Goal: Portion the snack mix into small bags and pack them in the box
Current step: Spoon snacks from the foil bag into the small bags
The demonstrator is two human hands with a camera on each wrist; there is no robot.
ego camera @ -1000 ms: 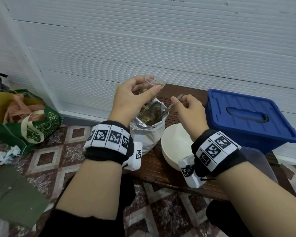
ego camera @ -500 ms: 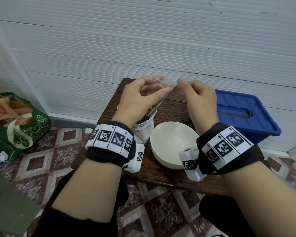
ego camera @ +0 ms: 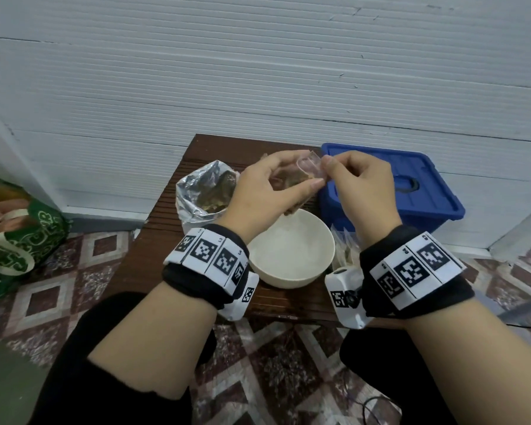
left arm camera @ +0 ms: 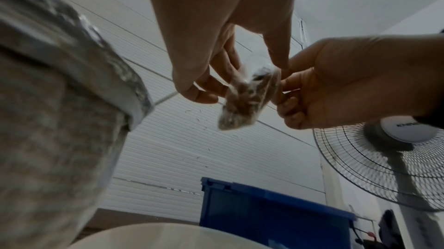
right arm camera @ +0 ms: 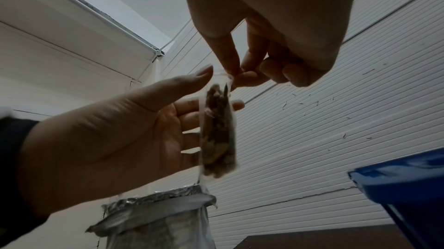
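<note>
A small clear bag (ego camera: 308, 168) with brown snack mix in it hangs between both hands above the white bowl (ego camera: 288, 279). My left hand (ego camera: 299, 171) holds it near the top with thumb and fingers. My right hand (ego camera: 328, 170) pinches the bag's top edge. The left wrist view shows the small bag (left arm camera: 242, 105) from below, and in the right wrist view the bag (right arm camera: 217, 139) hangs edge-on under the pinch. The open foil snack bag (ego camera: 203, 194) stands left of the bowl. The blue box (ego camera: 411, 191) sits at the right with its lid on.
The low brown table (ego camera: 154, 250) stands against a white panelled wall. Several clear bags (ego camera: 345, 246) lie right of the bowl. A green shopping bag (ego camera: 19, 237) sits on the tiled floor at the left. A standing fan (left arm camera: 396, 158) is beyond the box.
One second ago my right hand held a spoon at the foil bag. It now pinches the small bag's top, and both hands have moved right, from the foil bag to above the bowl.
</note>
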